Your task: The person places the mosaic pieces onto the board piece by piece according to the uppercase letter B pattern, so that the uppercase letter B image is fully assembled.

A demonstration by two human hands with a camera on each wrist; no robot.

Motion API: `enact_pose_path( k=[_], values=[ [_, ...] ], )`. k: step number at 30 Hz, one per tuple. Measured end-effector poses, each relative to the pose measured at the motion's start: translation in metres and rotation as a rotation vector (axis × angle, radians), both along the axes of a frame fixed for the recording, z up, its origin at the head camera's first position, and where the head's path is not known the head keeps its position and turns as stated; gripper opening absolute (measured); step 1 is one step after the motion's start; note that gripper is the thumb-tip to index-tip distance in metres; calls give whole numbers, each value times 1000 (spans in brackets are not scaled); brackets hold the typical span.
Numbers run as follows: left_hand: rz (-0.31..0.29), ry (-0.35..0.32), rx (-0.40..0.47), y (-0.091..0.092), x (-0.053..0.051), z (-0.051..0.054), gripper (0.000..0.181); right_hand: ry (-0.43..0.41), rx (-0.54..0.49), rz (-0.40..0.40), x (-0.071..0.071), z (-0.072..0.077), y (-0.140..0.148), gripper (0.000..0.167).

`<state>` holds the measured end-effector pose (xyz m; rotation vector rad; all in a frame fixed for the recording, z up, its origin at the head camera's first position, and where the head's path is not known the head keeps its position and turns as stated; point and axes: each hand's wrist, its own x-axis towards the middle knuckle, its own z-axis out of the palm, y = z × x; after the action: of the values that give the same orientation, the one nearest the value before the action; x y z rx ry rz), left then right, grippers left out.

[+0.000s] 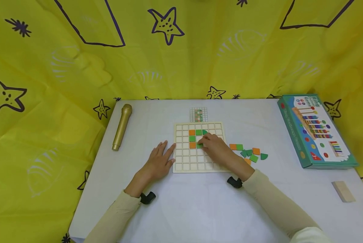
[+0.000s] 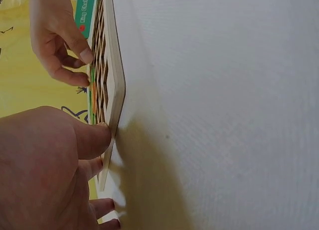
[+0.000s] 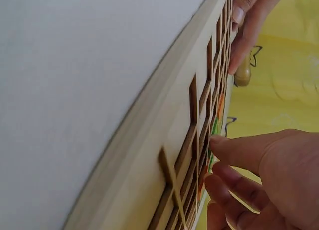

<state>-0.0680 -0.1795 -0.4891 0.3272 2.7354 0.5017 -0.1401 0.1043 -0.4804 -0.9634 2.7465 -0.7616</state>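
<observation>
A pale wooden grid board point(image 1: 186, 165) lies on the table, with orange tiles point(image 1: 192, 132) and green tiles point(image 1: 192, 138) in some cells. My left hand point(image 1: 159, 163) rests beside its left edge with fingers spread; in the left wrist view the thumb point(image 2: 94, 140) touches the board's side. My right hand point(image 1: 216, 148) reaches over the middle of the board, fingers bent. Its thumb and a finger pinch a green tile point(image 1: 198, 146) low at a cell, partly hidden by the fingertips. A green quarter-round piece point(image 1: 204, 132) sits just above that hand.
A small pattern card point(image 1: 198, 114) lies behind the board. Loose green and orange pieces point(image 1: 254, 158) are scattered to its right. A gold microphone point(image 1: 122, 127) lies at the left, a boxed game point(image 1: 318, 133) at the right, and a wooden block point(image 1: 343, 191) nearer the front.
</observation>
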Motion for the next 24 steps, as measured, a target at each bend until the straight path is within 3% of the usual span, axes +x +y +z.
enact_pose_path(
  k=[6,15,18,24],
  values=[
    [-8,4,-4,0,0,-1,64,-98,32,-114,3,3,33,28],
    [-6,6,22,-1,0,-5,64,-227,106,-326,13,20,110,42],
    [-4,14,25,-2,0,-8,64,-253,142,-348,16,20,128,43],
    [-5,22,28,-2,0,-7,63,-220,143,-348,16,11,139,24]
  ],
)
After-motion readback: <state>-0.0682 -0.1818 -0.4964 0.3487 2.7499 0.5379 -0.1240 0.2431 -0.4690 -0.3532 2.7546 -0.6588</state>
